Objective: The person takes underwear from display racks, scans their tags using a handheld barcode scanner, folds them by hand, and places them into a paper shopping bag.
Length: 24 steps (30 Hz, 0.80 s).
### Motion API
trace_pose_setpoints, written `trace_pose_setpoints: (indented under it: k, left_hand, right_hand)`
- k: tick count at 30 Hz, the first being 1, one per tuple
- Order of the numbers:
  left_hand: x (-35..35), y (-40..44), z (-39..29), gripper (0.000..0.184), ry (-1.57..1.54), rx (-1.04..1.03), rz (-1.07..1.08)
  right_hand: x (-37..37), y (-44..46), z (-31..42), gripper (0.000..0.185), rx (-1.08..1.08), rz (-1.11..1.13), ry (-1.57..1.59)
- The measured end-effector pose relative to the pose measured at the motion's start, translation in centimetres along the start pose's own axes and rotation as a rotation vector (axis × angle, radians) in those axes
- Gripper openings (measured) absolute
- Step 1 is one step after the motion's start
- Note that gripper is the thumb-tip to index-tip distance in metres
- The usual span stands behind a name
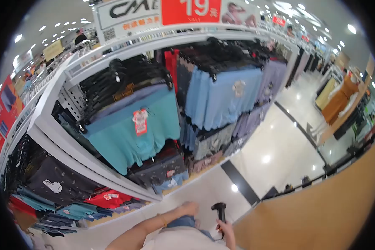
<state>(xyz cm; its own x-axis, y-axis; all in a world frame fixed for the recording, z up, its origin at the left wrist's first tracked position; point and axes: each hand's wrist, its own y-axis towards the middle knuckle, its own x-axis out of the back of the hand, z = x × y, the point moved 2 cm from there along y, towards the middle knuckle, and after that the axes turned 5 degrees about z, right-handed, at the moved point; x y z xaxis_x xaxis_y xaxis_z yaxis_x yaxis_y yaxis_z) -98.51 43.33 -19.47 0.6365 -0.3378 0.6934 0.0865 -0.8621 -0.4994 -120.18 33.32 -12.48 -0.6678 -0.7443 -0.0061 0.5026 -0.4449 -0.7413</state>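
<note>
In my right hand (pixel 226 228) is a black handheld barcode scanner (pixel 219 210), its head pointing up and away from me, fingers wrapped around the handle. My left hand (pixel 190 208) is in front of my body, just above blue denim (pixel 181 221); its fingers are blurred, so their pose is unclear. A thin bracelet (pixel 164 219) circles the left wrist. Ahead, teal shorts (pixel 141 125) with a red and white tag (pixel 140 122) hang on a rack, apart from both hands. Light blue shorts (pixel 223 96) hang farther right.
A white display rack (pixel 48 116) full of hanging clothes curves across the left and middle. Dark and red garments (pixel 108 198) hang low on its near side. A wooden panel (pixel 308 208) stands at right. Tiled floor (pixel 271 154) forms an aisle between them. Sale signs (pixel 191 10) top the rack.
</note>
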Motion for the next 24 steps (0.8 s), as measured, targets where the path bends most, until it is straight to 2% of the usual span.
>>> trace_pose_setpoints:
  k: [3,5,7,10,13,19,22,24]
  left_hand:
    - [-1.2,0.5,-0.6,0.029,-0.061,-0.036,0.001]
    - [-0.4,-0.3,-1.2,0.032,-0.084,-0.042,-0.008]
    - [1.0,-1.2,-1.4,0.037,-0.146,-0.013,0.1]
    - [0.7,-2.5,-0.2,0.03,-0.246,0.0,-0.179]
    - [3.0,-4.6,0.1,0.029,-0.357,0.198,-0.111]
    - [-1.3,-3.9,3.1,0.03,-0.507,0.427,-0.248]
    - [-1.2,-3.7,0.5,0.038,-0.562,0.536,-0.05]
    - [-0.3,-2.5,-1.6,0.044,-0.566,0.598,-0.038]
  right_hand:
    - [-2.7,2.6,0.1,0.034,-0.05,-0.004,-0.075]
    - [-3.7,4.1,1.4,0.034,-0.115,0.179,-0.158]
    - [-4.8,4.5,3.7,0.036,-0.049,0.242,-0.324]
    - [-5.9,4.8,7.0,0.036,0.015,0.337,-0.453]
    - [-6.1,7.1,8.3,0.037,-0.007,0.383,-0.54]
    - [-4.6,11.2,11.1,0.044,-0.017,0.505,-0.949]
    - [-2.5,13.2,12.7,0.047,0.019,0.627,-1.11]
    - [-0.8,14.7,13.6,0.047,0.044,0.692,-1.187]
